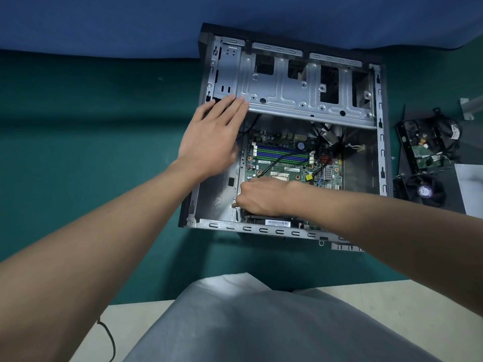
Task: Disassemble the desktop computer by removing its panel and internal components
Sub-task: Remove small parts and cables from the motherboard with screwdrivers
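The open desktop case (pixel 383 152) lies on its side on the green mat, its side panel off. Inside sits the green motherboard (pixel 290 163) with blue and green memory slots, and loose cables (pixel 328 138) near its far right. A silver drive cage (pixel 300 84) spans the far half of the case. My left hand (pixel 211 137) lies flat, with straight fingers resting on the cage's left end. My right hand (pixel 258 195) is curled at the motherboard's near left corner, pinching a small brass-coloured part (pixel 234 204); what it is I cannot tell.
Right of the case lie removed parts: a hard drive with cables (pixel 428 142), a black fan (pixel 424 192), a metal bracket (pixel 470 105) and a pale panel (pixel 470 184). A blue cloth (pixel 104 22) backs the green mat (pixel 91 126). My grey-clad lap (pixel 248 322) fills the foreground.
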